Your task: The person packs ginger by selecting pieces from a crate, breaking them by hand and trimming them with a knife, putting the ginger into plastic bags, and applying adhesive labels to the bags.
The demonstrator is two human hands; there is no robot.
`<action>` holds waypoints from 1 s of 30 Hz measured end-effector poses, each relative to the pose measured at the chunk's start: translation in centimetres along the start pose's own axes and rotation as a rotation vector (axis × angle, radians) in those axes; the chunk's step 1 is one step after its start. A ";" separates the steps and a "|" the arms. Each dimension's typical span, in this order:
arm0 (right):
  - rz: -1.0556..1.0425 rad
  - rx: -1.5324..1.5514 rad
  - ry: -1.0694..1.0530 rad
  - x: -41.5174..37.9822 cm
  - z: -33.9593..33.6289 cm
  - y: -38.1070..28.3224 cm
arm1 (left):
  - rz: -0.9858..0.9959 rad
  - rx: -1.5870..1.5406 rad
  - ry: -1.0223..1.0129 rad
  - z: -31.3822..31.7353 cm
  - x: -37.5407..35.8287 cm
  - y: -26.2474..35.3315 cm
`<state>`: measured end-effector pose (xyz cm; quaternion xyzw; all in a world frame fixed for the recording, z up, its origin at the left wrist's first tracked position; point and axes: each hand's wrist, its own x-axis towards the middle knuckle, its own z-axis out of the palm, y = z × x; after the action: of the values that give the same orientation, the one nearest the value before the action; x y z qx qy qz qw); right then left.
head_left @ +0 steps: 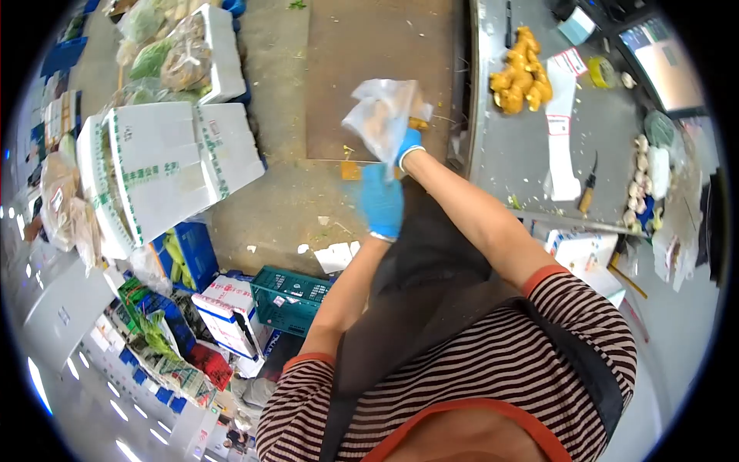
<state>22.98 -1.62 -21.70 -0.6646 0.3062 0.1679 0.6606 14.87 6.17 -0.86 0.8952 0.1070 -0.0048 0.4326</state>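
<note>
**Bag held up clear of the counter, both gloved hands**

Right hand (409, 145), blue glove, is closed around the gathered lower end of a clear plastic bag (382, 114), which stands above it in mid-air left of the steel counter (523, 146). Left hand (382, 202), gloved, hangs just below; whether it grips anything I cannot tell. Holding the bag aloft keeps its pale contents free of the ginger (522, 81) and knife (588, 186).

A crumpled, translucent plastic bag (382, 115) with pale brownish contents dimly visible inside is held raised above the floor, gripped at its lower edge, its loose upper part bunched and spread upward and to the left.
</note>
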 end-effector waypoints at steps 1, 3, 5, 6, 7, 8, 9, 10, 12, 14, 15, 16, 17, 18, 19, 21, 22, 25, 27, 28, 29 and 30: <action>-0.225 -0.287 -0.120 3.6 0.6 3.4 | 0.009 0.004 0.038 1.6 0.5 0.1; -0.448 -0.632 -0.337 5.8 0.2 3.7 | -0.076 0.025 0.097 3.0 2.9 -1.6; -0.452 -0.873 -0.494 3.0 -0.8 -1.9 | -0.269 0.016 0.113 5.2 5.3 -5.3; -0.495 -0.943 -0.553 1.7 -1.5 -4.1 | -0.031 0.445 0.034 6.4 6.3 -9.9; -0.526 -0.967 -0.605 0.4 -2.3 -5.8 | 0.218 0.855 -0.055 7.2 6.7 -13.7; -0.503 -0.922 -0.654 -1.0 -3.5 -7.3 | -0.116 0.544 -0.042 6.7 7.3 -11.4; -0.401 -0.738 -0.664 -2.2 -3.9 -7.7 | -0.441 0.225 -0.033 5.8 8.1 -9.0; -0.149 -0.328 -0.655 -3.8 -4.7 -7.8 | -0.460 0.126 -0.033 5.6 8.1 -10.2; 0.221 0.291 -0.592 -7.5 -7.0 -9.3 | -0.446 -0.033 -0.014 4.9 7.4 -10.4; 0.344 0.372 -0.594 -12.2 -11.2 -12.5 | -0.410 -0.075 0.047 4.2 6.0 -10.4; 0.345 0.296 -0.643 -13.6 -13.6 -13.0 | -0.407 -0.056 0.091 4.5 5.3 -11.6; 0.346 0.214 -0.691 -14.8 -16.1 -13.5 | -0.482 -0.061 -0.004 3.1 4.8 -9.5; 0.382 0.109 -0.659 -16.1 -18.5 -14.8 | -0.448 -0.020 0.082 3.3 3.7 -9.7; 0.419 0.006 -0.625 -17.5 -20.6 -15.9 | -0.419 0.021 0.173 3.7 2.5 -10.4; 0.427 0.075 -0.600 -18.4 -22.6 -15.9 | -0.420 0.072 0.209 3.8 1.4 -10.4; 0.400 0.152 -0.553 -19.7 -26.0 -15.8 | -0.468 0.117 0.243 3.9 0.2 -10.1; 0.372 0.160 -0.529 -20.4 -27.5 -15.8 | -0.517 0.111 0.234 3.9 -0.3 -10.0; 0.312 0.182 -0.447 -21.7 -30.4 -15.7 | -0.735 0.020 0.157 4.7 0.3 -10.7; 0.288 0.196 -0.407 -22.3 -30.9 -16.2 | -0.845 -0.109 0.129 6.1 0.9 -12.1; 0.280 0.202 -0.399 -22.6 -30.9 -16.7 | -0.870 -0.195 0.140 7.3 1.5 -12.9; 0.275 0.209 -0.392 -22.8 -30.8 -17.0 | -0.896 -0.279 0.151 8.4 2.3 -14.0; 0.275 0.208 -0.386 -23.0 -30.6 -17.1 | -0.933 -0.248 0.098 9.6 3.5 -15.6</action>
<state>10.85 -28.41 8.18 -0.5008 0.2775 0.3474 0.7427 16.02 8.83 -19.28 0.6925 0.5170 -0.1431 0.4824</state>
